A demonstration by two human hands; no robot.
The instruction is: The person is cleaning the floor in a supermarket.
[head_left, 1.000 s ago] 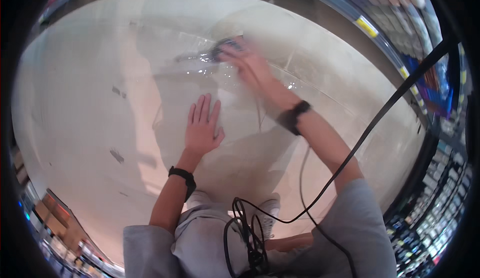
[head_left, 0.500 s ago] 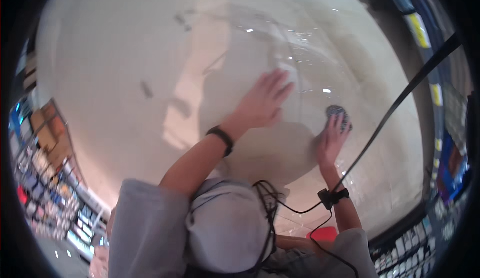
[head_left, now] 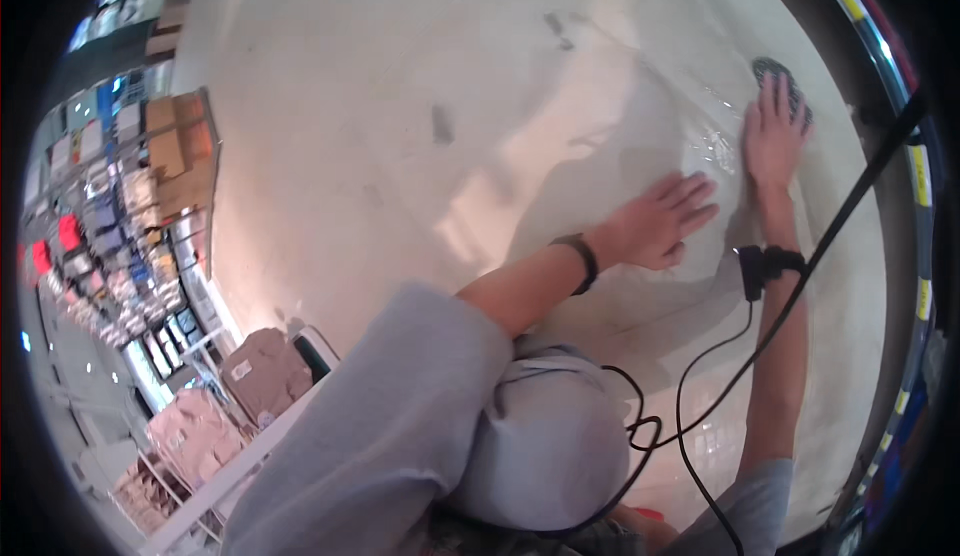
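Far right on the pale, wet floor, my right hand grips a dark, mesh-textured scouring pad and presses it to the surface. The fingers lie over the pad and cover part of it. My left hand is nearer and further left, palm down with its fingers stretched out, holding nothing. Whether it rests on the floor or hovers just above it I cannot tell. Each wrist wears a black band, and the right one carries a small black clip with a cable.
Black cables hang past my right arm, with a thick one crossing at the right. My bent knee is below my left hand. Dark shelf edges with yellow labels line the right side. Folded clothes on racks stand at left.
My right hand has pushed the pad forward and to the right, up near the shelf edge. My left hand has shifted right and slightly nearer. The whole view has turned and moved.
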